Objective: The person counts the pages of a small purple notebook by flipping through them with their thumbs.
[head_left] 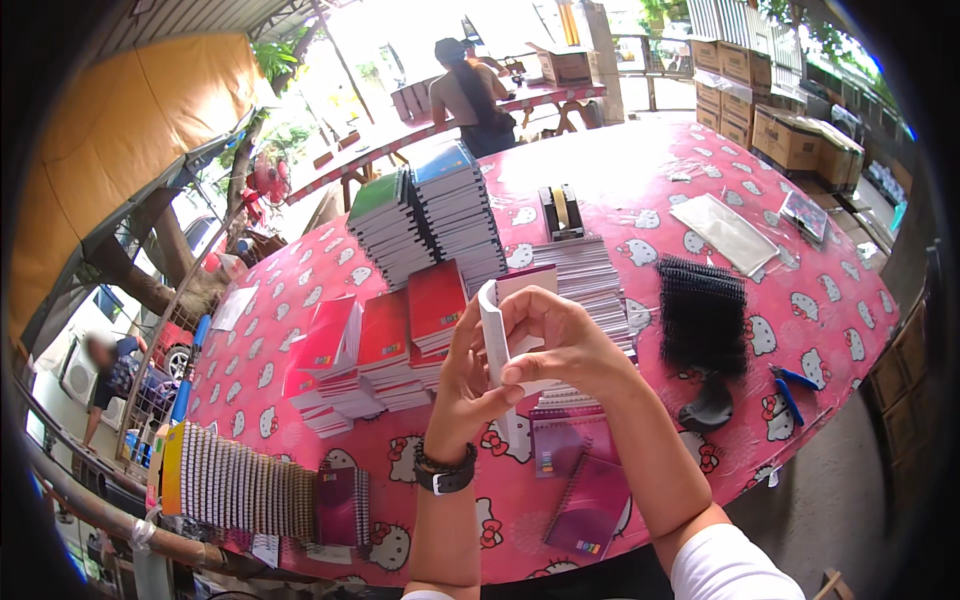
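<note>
Between my two hands a thin notebook [493, 335] stands upright, its white page edge facing me. My left hand [464, 385] presses it from the left side, a dark bracelet and a black watch on that wrist. Curled over the other side, my right hand [565, 340] has its thumb on the page edge. Just behind lies a tall stack of loose page blocks [580, 265]. Below the hands, purple spiral notebooks [590, 505] rest on the pink table [400, 540]. Red-covered notebooks [385, 330] are piled to the left.
Green notebooks [380, 205] and blue notebooks [450, 170] stand in tall stacks behind. Black binding coils [702, 315], blue-handled pliers [790, 390] and a tape dispenser [561, 212] lie rightward. A row of spiral notebooks [240, 485] sits front left. A person [465, 95] sits at a far table.
</note>
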Action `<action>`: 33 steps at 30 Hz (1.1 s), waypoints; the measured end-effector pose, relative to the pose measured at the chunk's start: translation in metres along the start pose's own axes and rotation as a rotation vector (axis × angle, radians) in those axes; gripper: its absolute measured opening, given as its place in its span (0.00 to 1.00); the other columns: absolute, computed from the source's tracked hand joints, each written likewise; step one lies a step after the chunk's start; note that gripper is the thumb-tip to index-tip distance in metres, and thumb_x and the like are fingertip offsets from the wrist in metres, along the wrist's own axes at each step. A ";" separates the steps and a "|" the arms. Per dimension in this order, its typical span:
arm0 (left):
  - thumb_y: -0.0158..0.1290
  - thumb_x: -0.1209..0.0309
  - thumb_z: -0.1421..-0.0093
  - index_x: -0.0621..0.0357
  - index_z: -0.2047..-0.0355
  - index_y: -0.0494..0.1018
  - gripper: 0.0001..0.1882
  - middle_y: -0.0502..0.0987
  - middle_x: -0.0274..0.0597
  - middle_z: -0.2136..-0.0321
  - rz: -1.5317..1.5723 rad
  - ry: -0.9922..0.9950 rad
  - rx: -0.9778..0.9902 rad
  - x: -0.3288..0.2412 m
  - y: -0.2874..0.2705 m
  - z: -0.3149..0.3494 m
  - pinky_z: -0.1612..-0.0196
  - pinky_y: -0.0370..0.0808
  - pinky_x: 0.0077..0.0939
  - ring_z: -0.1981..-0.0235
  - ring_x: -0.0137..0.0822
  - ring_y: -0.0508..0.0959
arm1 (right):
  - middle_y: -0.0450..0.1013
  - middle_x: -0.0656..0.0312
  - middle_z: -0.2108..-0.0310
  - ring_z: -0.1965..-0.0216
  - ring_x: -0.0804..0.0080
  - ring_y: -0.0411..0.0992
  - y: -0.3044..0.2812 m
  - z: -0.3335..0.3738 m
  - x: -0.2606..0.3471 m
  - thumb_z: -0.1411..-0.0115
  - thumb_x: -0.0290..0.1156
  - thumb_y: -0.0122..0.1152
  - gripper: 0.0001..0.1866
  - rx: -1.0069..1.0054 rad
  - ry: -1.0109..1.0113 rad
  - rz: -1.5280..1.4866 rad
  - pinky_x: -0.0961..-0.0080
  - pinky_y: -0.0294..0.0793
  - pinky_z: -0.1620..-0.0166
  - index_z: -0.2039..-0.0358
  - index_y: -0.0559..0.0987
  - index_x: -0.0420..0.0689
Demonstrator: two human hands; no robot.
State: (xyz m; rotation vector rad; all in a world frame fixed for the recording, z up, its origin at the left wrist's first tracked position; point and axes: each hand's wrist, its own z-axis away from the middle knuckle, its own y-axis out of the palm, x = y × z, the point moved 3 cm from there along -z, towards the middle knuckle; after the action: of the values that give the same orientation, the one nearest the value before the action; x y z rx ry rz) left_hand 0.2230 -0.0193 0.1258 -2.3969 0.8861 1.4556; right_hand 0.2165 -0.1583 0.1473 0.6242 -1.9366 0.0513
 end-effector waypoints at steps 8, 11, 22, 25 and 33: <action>0.63 0.66 0.55 0.57 0.36 0.43 0.51 0.60 0.49 0.45 0.009 -0.004 -0.025 0.002 -0.002 0.001 0.44 0.61 0.36 0.43 0.41 0.62 | 0.71 0.63 0.67 0.63 0.79 0.69 0.003 0.000 0.002 0.59 0.36 0.75 0.28 -0.021 0.001 -0.009 0.81 0.70 0.59 0.61 0.72 0.37; 0.62 0.65 0.54 0.57 0.37 0.44 0.50 0.60 0.51 0.44 -0.002 -0.008 -0.038 0.000 -0.002 0.002 0.43 0.60 0.37 0.42 0.44 0.62 | 0.71 0.64 0.67 0.63 0.79 0.69 0.005 0.000 0.002 0.59 0.37 0.75 0.28 -0.030 -0.005 0.015 0.82 0.70 0.59 0.61 0.72 0.37; 0.62 0.66 0.53 0.57 0.37 0.45 0.48 0.59 0.54 0.44 0.034 -0.013 -0.027 0.001 0.003 0.000 0.42 0.60 0.38 0.41 0.49 0.62 | 0.70 0.64 0.69 0.65 0.79 0.69 0.002 0.000 -0.003 0.61 0.43 0.75 0.32 -0.078 -0.035 0.108 0.81 0.70 0.61 0.61 0.72 0.36; 0.62 0.65 0.53 0.57 0.37 0.45 0.48 0.59 0.54 0.44 0.046 -0.014 -0.026 0.001 0.001 0.001 0.42 0.60 0.38 0.41 0.49 0.62 | 0.70 0.63 0.69 0.65 0.79 0.69 0.004 -0.001 -0.003 0.61 0.43 0.75 0.31 -0.075 -0.045 0.100 0.81 0.70 0.61 0.61 0.72 0.36; 0.63 0.61 0.56 0.58 0.37 0.46 0.50 0.61 0.52 0.45 0.074 -0.034 -0.066 -0.002 0.007 0.000 0.43 0.60 0.37 0.42 0.45 0.62 | 0.70 0.63 0.68 0.66 0.79 0.68 0.003 0.000 -0.005 0.60 0.44 0.75 0.31 -0.079 -0.047 0.126 0.81 0.70 0.61 0.61 0.73 0.36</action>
State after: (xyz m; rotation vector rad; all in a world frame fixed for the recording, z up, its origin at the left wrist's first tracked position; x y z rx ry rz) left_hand 0.2181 -0.0239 0.1285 -2.4022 0.9424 1.5708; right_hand 0.2167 -0.1539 0.1438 0.4538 -2.0119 0.0394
